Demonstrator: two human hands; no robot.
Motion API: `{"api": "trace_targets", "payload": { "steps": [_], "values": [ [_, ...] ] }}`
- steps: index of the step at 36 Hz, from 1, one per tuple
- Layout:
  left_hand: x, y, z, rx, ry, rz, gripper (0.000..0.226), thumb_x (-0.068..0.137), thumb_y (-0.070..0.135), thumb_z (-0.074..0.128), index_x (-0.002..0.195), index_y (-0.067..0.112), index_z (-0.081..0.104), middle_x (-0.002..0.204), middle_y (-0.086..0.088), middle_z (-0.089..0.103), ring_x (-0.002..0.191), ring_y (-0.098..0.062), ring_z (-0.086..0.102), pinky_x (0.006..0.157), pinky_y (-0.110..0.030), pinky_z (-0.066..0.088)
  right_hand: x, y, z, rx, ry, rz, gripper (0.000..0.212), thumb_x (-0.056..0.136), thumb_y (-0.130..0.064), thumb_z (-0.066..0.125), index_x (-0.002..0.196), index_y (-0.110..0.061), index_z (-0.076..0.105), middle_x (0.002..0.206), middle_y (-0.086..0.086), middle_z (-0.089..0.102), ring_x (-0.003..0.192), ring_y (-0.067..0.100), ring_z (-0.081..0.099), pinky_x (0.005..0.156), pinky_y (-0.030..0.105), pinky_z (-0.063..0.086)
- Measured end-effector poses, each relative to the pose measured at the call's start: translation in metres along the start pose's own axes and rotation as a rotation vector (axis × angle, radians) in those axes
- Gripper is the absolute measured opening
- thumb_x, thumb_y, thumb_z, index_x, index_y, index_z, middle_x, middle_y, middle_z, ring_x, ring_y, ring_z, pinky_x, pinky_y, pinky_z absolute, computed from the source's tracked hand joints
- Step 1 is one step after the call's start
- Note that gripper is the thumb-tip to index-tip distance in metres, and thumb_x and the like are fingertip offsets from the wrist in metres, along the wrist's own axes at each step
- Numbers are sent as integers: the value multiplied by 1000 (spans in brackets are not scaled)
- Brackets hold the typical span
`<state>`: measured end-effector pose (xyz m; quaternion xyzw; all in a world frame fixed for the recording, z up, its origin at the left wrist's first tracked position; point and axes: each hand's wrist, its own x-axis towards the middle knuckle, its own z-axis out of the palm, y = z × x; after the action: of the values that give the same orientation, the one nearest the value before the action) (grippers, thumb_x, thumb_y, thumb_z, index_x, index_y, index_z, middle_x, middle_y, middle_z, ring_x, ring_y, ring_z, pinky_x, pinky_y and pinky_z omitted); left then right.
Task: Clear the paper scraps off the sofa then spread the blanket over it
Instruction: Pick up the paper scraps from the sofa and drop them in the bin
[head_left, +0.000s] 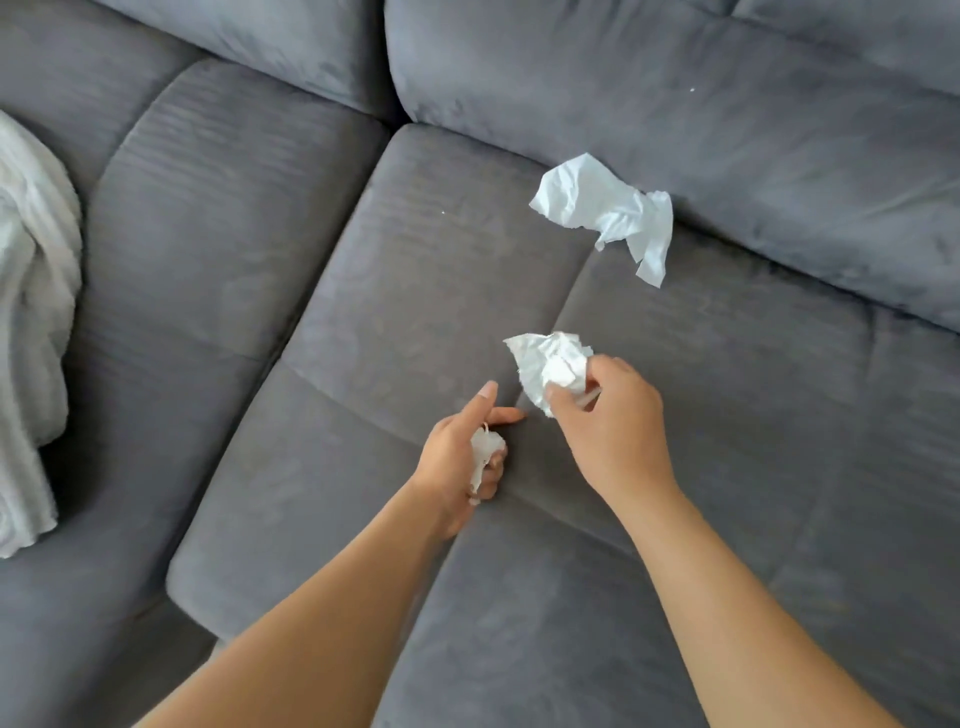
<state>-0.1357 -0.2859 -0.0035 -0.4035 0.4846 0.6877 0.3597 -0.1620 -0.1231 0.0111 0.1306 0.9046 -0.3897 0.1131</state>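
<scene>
Two bare arms reach over a grey sofa (426, 270). The right hand (613, 415) pinches a crumpled white paper scrap (550, 364); the left hand (467, 457) curls its lower fingers round a smaller wad (485, 447), forefinger and thumb extended. A third scrap (608, 208) lies loose against the backrest — well apart from both hands. A white blanket (31, 312) lies bunched at the left edge.

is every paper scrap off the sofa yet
No, one large crumpled scrap lies loose on the sofa seat, up against the backrest.
</scene>
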Motion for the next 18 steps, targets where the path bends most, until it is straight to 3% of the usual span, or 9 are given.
{"api": "trace_targets", "payload": {
  "steps": [3, 4, 6, 8, 10, 13, 15, 18],
  "values": [
    [-9, 3, 10, -52, -187, -25, 67, 67, 79, 65, 95, 17, 71, 65, -2, 60, 44, -12, 48, 42, -20, 34, -31, -21, 2, 85, -201, -72, 16, 83, -16, 68, 72, -11, 57, 75, -7, 54, 70, 15, 50, 63, 27, 34],
    [-10, 2, 12, -81, -218, -30, 66, 70, 78, 64, 98, 18, 73, 74, -5, 69, 55, -16, 60, 53, -24, 43, -41, -25, 3, 79, -318, -113, 7, 83, -19, 67, 80, -14, 63, 83, -8, 60, 79, 15, 52, 68, 26, 40],
    [-11, 4, 16, -105, -217, -50, 55, 79, 67, 67, 103, 17, 76, 95, -11, 74, 82, -26, 69, 77, -38, 47, -53, -26, 2, -1, -422, -215, 17, 83, -27, 62, 98, -22, 67, 105, -16, 62, 96, 13, 46, 84, 27, 46],
    [-11, 7, 18, -92, -180, -57, 34, 87, 49, 69, 92, 16, 76, 86, -10, 71, 76, -26, 67, 69, -37, 45, -50, -23, -5, 20, -362, -251, 25, 81, -38, 57, 101, -27, 67, 108, -22, 57, 104, 10, 42, 90, 26, 44],
    [-8, 13, 21, -125, -122, -31, 23, 96, 34, 65, 95, 12, 71, 82, -10, 71, 70, -24, 67, 60, -33, 42, -35, -22, -17, 134, -264, -194, 24, 82, -45, 56, 98, -32, 68, 106, -23, 57, 105, 5, 49, 89, 21, 44],
    [-4, 22, 25, -170, -26, 23, 13, 95, 23, 66, 100, 11, 66, 81, -8, 73, 63, -20, 68, 42, -24, 39, 13, -16, -29, 145, -15, -137, 15, 86, -34, 64, 99, -26, 69, 103, -12, 60, 92, 9, 61, 84, 32, 51],
    [-3, 27, 26, -165, -13, 58, 13, 86, 21, 73, 90, 12, 65, 76, -7, 69, 55, -18, 62, 37, -21, 33, 55, -10, -33, 41, 134, -107, 24, 87, -26, 63, 111, -22, 66, 108, -3, 57, 97, 19, 60, 91, 37, 48],
    [-4, 30, 22, -172, -40, 80, 17, 75, 17, 73, 63, 21, 61, 74, -6, 66, 54, -18, 58, 35, -19, 29, 112, -7, -28, -129, 189, 8, 51, 87, -31, 61, 137, -30, 49, 130, 7, 43, 116, 33, 43, 96, 34, 39]
  ]
}}
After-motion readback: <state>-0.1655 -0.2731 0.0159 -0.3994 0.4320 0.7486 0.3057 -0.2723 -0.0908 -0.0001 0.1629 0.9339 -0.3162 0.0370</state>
